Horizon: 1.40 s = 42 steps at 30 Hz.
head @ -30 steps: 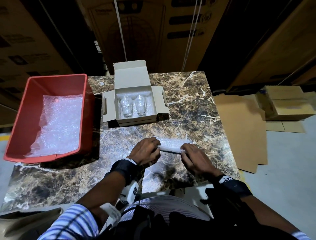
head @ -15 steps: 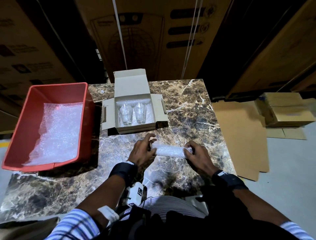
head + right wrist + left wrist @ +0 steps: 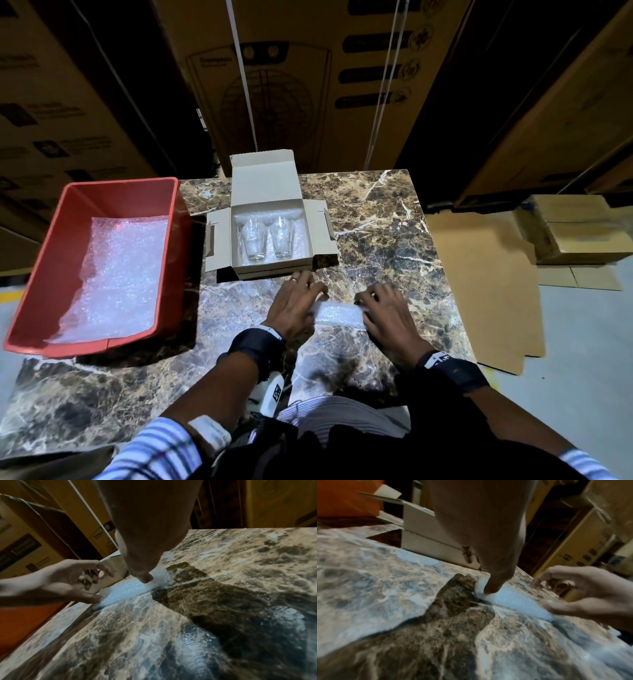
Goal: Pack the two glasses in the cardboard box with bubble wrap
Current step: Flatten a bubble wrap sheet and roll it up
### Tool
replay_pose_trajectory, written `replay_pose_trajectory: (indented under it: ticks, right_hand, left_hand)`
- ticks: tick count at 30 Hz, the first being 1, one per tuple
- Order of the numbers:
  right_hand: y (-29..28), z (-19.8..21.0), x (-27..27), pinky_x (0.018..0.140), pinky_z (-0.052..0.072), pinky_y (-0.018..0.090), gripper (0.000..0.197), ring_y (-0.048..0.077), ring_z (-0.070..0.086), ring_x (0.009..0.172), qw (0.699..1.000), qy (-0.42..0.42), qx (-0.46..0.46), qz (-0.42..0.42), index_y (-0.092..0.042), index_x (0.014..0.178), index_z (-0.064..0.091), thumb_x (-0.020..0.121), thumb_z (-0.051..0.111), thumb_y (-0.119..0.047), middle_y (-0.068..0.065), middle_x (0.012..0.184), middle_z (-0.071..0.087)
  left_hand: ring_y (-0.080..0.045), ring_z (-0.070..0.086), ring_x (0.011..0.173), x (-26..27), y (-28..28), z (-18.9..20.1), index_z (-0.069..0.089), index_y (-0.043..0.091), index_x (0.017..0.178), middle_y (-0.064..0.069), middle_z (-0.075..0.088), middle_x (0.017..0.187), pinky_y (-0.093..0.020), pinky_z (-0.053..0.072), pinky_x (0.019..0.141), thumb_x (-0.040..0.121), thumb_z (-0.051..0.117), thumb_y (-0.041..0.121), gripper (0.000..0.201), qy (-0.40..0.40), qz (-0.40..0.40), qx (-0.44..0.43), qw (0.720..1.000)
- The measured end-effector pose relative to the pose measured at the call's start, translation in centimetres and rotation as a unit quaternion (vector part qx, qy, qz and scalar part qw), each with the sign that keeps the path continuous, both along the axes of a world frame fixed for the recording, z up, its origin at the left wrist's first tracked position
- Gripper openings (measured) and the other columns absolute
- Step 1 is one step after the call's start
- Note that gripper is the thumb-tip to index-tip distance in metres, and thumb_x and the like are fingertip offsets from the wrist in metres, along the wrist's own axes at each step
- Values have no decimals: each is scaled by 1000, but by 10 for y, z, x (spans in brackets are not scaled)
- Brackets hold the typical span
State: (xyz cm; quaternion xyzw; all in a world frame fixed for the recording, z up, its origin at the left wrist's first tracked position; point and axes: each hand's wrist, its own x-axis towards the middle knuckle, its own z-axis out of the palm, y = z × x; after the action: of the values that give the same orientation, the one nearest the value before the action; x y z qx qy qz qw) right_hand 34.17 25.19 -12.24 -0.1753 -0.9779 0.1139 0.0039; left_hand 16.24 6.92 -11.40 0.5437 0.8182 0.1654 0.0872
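Two clear glasses (image 3: 255, 236) (image 3: 282, 236) lie side by side on bubble wrap inside the open cardboard box (image 3: 219, 240) at the table's far middle. Just in front of the box, a short bubble wrap roll (image 3: 337, 313) lies across the marble table (image 3: 376, 222). My left hand (image 3: 294, 305) is at its left end and my right hand (image 3: 383, 311) at its right end. In both wrist views a thumb presses on each end of the roll (image 3: 513, 601) (image 3: 123, 589), with the fingers loosely curled above it. The sheet's unrolled part (image 3: 193, 639) trails toward me.
A red plastic bin (image 3: 120, 183) with more bubble wrap sheets (image 3: 116, 277) stands at the table's left. Big cardboard cartons (image 3: 308, 85) rise behind the table. Flattened cardboard (image 3: 479, 274) and small boxes (image 3: 575, 229) lie on the floor at the right.
Both hands have moved away from me toward the box with the roll, which has grown thicker. Their fingers have loosened from a pinch to lie over it.
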Motion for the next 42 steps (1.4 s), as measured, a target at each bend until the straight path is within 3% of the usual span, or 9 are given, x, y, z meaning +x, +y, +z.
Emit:
replay_pose_trajectory:
  ticks: [5, 10, 15, 22, 26, 30, 34, 37, 42]
  right_hand:
    - [-4, -5, -3, 85, 33, 24, 36, 13, 51, 104, 994, -31, 0, 102, -27, 133, 59, 99, 58, -14, -2, 127, 59]
    - [5, -9, 10, 95, 47, 33, 36, 18, 57, 111, 991, 15, -49, 123, -16, 132, 65, 98, 53, -17, 0, 128, 66]
    - [8, -9, 20, 103, 49, 36, 49, 17, 55, 124, 989, -2, -92, 114, -16, 141, 60, 103, 52, -47, 1, 141, 61]
    - [-1, -5, 11, 82, 48, 34, 27, 17, 53, 93, 994, 24, -77, 69, -17, 112, 64, 108, 43, -34, 1, 109, 60]
    - [-2, -1, 6, 77, 38, 30, 27, 19, 55, 91, 992, 21, -122, 32, -12, 111, 67, 108, 45, -27, 3, 103, 60]
    - [3, 4, -3, 81, 49, 32, 22, 19, 61, 97, 986, 19, -161, -40, -15, 119, 68, 103, 57, -25, 4, 113, 64]
    - [3, 3, -9, 89, 54, 41, 21, 19, 58, 103, 988, -18, -138, -67, -21, 116, 64, 98, 64, -30, 1, 118, 56]
    - [-2, 3, -8, 95, 44, 39, 20, 20, 50, 114, 997, -37, -53, -46, -27, 117, 63, 99, 59, -34, -1, 122, 56]
    - [-14, 0, -4, 86, 42, 31, 23, 13, 53, 100, 999, -33, 19, 16, -27, 117, 64, 97, 65, -17, -6, 114, 65]
  left_hand:
    - [-25, 56, 97, 5, 8, -7, 64, 26, 114, 1, 60, 105, -39, 44, 79, 84, 75, 26, 32, 61, -135, -57, 987]
    - [-27, 57, 84, 3, -1, -8, 69, 19, 116, -2, 60, 101, -37, 47, 70, 87, 47, 30, 38, 5, -145, -47, 988]
    - [-28, 60, 88, 3, -4, -9, 67, 17, 121, -4, 61, 110, -36, 45, 77, 87, 70, 38, 40, 7, -121, -50, 991]
    - [-32, 65, 81, -3, 1, -5, 72, 15, 106, -6, 69, 95, -39, 47, 75, 100, 56, 28, 21, 2, -109, -25, 994]
    - [-30, 65, 80, -4, -2, -4, 60, 19, 125, -5, 72, 92, -34, 50, 70, 97, 58, 22, 29, -85, -36, 6, 996]
    - [-23, 64, 89, -1, 2, -11, 51, 23, 135, -1, 71, 105, -25, 41, 75, 91, 69, 17, 48, -155, 44, 29, 986]
    - [-26, 59, 90, -3, 6, -8, 56, 20, 115, -1, 50, 114, -37, 52, 75, 88, 74, 18, 33, -173, 75, 2, 982]
    - [-29, 56, 94, -3, 7, -8, 63, 22, 102, -3, 52, 111, -40, 50, 74, 87, 73, 22, 18, -90, 42, -25, 995]
    - [-25, 51, 95, 1, 6, -13, 65, 30, 86, 4, 57, 98, -41, 38, 78, 74, 75, 28, 16, 10, 0, -50, 999]
